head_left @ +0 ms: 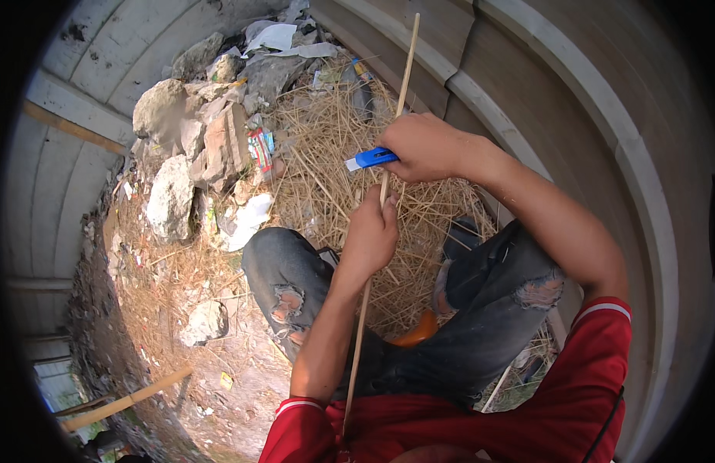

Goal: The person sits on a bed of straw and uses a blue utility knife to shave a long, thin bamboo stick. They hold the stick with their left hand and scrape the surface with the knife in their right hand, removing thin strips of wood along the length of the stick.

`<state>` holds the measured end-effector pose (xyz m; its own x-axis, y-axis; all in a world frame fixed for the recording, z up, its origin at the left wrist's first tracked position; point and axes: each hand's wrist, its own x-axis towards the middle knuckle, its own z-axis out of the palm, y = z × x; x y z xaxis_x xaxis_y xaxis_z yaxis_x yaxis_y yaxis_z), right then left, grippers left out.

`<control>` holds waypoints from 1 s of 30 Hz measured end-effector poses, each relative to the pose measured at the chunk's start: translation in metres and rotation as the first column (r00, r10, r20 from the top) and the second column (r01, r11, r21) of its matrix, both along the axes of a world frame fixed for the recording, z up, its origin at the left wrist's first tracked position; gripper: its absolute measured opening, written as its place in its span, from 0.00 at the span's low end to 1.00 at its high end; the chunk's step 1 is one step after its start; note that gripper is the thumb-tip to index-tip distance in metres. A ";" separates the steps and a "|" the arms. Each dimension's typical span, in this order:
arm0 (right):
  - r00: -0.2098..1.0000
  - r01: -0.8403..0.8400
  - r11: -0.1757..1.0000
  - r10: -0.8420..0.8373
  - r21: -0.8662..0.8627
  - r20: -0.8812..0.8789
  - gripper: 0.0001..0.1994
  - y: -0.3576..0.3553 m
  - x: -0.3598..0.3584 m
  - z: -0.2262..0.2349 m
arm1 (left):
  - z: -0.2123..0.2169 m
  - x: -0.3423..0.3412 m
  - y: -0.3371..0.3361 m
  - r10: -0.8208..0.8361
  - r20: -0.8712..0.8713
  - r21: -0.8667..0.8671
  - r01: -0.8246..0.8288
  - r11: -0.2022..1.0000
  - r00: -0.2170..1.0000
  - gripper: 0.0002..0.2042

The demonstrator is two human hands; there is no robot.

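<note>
A long, thin bamboo strip (361, 328) runs from near my waist up past both hands toward the top of the view. My left hand (370, 231) is closed around its middle. Just above, my right hand (428, 147) grips a blue utility knife (373, 158), whose pale blade end points left. The knife crosses the strip, and the right fingers curl close against the strip there. Whether the blade touches the strip I cannot tell. Beneath the hands lies a heap of thin straw-coloured shavings (319, 158).
My bent knees in torn dark jeans (465, 316) frame the heap, with something orange (417, 330) between them. Rocks (226, 147) and litter lie at the left. A curved sheet wall (589, 116) rises on the right. A bamboo pole (126, 401) lies lower left.
</note>
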<state>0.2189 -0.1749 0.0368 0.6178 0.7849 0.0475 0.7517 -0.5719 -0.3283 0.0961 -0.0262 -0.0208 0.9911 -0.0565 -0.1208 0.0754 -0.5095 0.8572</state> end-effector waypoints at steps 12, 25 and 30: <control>0.939 0.138 0.918 -0.001 0.373 -0.345 0.15 -0.028 0.011 0.008 | -0.008 0.004 0.002 -0.059 -0.100 -0.207 0.037 0.978 0.993 0.14; 0.968 0.251 0.830 -0.217 0.497 -0.126 0.17 -0.035 -0.003 0.007 | 0.000 0.012 0.025 0.023 -0.254 -0.501 -0.152 0.852 0.967 0.20; 0.982 0.187 0.925 -0.190 0.330 -0.023 0.20 -0.022 -0.001 -0.003 | 0.004 0.019 0.015 0.011 -0.161 -0.483 -0.089 0.871 0.987 0.19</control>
<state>0.2178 -0.1973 0.0337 0.7512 0.5934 0.2891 0.6444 -0.5645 -0.5158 0.1151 -0.0114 -0.0171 0.9668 -0.0973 -0.2363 0.2353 -0.0222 0.9717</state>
